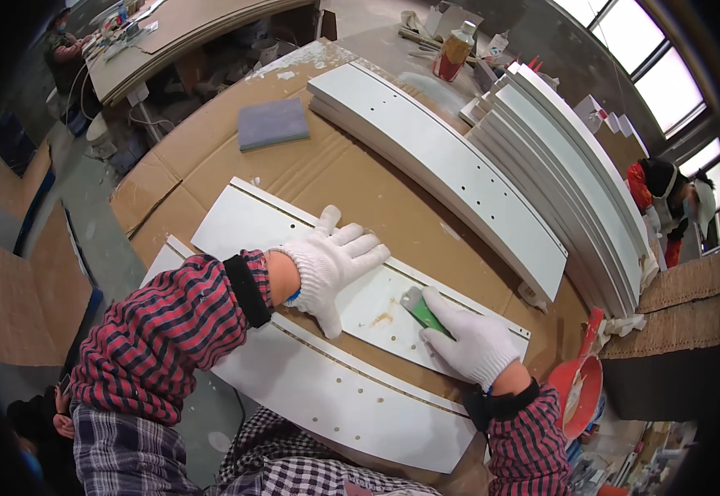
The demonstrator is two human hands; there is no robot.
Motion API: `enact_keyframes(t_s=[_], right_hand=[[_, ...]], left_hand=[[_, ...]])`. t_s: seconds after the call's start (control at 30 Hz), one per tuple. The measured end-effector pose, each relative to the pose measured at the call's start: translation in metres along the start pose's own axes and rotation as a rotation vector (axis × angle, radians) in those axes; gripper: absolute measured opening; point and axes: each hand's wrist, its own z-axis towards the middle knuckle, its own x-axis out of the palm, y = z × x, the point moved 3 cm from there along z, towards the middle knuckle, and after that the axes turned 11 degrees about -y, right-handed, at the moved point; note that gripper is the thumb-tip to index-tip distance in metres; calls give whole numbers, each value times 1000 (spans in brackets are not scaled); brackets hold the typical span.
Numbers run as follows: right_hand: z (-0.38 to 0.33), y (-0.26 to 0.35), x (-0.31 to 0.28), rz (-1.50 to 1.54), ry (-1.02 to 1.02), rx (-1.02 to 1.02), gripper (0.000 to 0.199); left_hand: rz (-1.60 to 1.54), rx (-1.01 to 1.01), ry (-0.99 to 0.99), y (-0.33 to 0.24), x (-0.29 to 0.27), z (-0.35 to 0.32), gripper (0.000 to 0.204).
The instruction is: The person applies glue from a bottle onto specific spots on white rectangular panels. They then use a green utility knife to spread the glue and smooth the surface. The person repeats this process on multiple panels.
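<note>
A person in red-and-navy checked sleeves and white knit gloves works over a curved white panel [240, 221] lying on a cardboard-covered surface [203, 174]. The left hand [337, 263] grasps nothing, its palm down and fingers spread across the middle of the panel. The right hand [471, 335] is clenched around the green handle of a putty knife [431, 317], whose metal blade lies over the panel's right half, just beside a tan smear [383, 317]; whether the blade presses on the panel cannot be told. Nearer the person lies a second white panel [294, 360], dotted with small tan spots. Beyond the work, a stack of white panels [434, 157] stretches diagonally, near a gray square pad [273, 126]. A taller stack of curved panels [571, 182] stands at right, a red pan [579, 405] below it, while a co-worker [666, 188] bends near the windows [666, 83].
</note>
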Motion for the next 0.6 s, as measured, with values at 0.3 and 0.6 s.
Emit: enact_keyframes(t_s=[0.3, 0.6], right_hand=[[-15, -1, -2, -38, 54, 7, 59], [-18, -7, 6, -23, -22, -32, 58]], left_hand=[[-12, -1, -9, 0, 0, -1, 119], [-4, 10, -23, 1, 1, -1, 115]])
